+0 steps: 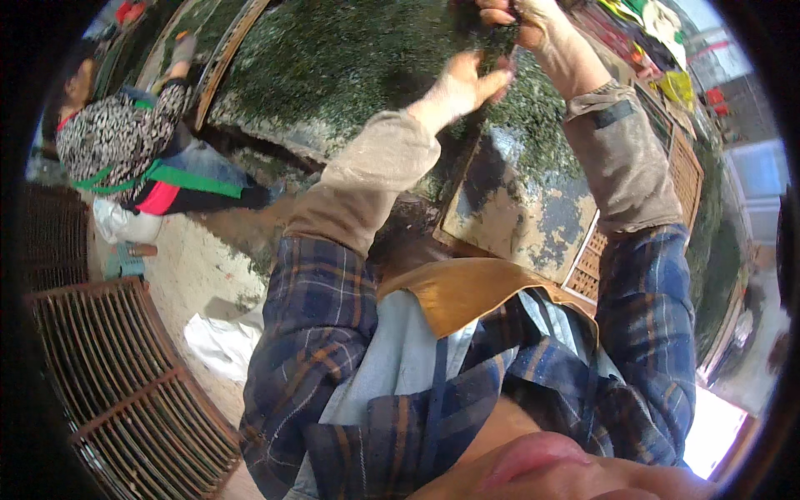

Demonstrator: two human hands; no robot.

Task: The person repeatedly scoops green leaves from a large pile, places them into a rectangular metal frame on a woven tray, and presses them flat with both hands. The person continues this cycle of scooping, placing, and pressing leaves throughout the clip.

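Near the top of the view, my right hand (531, 25) has its fingers curled around a dark green clump (502, 40) of shredded plant matter. Below and left of it is my left hand (465, 84), its thumb and fingers apart around the lower part of the clump. Blur hides whether the left fingers grip it. Beneath both hands spreads a thick layer of the same dark green matter (337, 56). Some of it covers the upper part of a worn board with flaking paint (519, 219), nearest my body.
A co-worker in a patterned top (119, 137) sits at the left, one arm reaching over a wood-edged bed (228, 56). Slatted racks (112, 375) stand lower left, near a white bag (225, 344). A woven panel (684, 175) is at the right. Colourful cloths (662, 31) lie upper right.
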